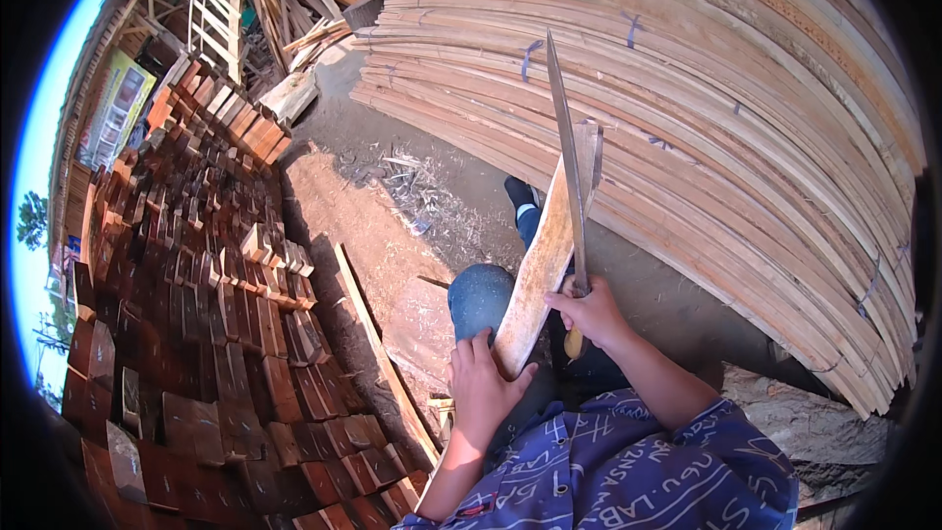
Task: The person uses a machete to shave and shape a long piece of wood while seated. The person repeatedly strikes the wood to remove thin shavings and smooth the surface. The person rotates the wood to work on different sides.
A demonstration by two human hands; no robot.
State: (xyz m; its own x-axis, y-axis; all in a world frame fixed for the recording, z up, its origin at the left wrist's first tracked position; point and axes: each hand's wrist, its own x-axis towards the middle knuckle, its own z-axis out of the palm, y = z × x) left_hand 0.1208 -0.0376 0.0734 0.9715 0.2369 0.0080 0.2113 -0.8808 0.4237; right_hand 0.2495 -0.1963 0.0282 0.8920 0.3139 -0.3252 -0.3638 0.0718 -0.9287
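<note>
My right hand (592,314) is closed around the pale wooden handle of a machete (570,147). Its long, narrow metal blade points up and away from me, alongside a rough piece of wood (543,270). From this angle I cannot tell whether the blade touches the wood. The wood is pale with brownish stains and slants from my lap toward the far right. My left hand (483,378) grips its near end, with the thumb on the right side and the fingers on the left, by my bent knee (480,296) in blue trousers.
Long bundled wooden strips (687,167), bound with purple ties, fill the right side. Stacked reddish-brown wood blocks (226,334) cover the left. Wood shavings (422,186) lie on the ground ahead. A long thin plank (378,344) runs beside the blocks, and a wooden ladder (218,5) stands far left.
</note>
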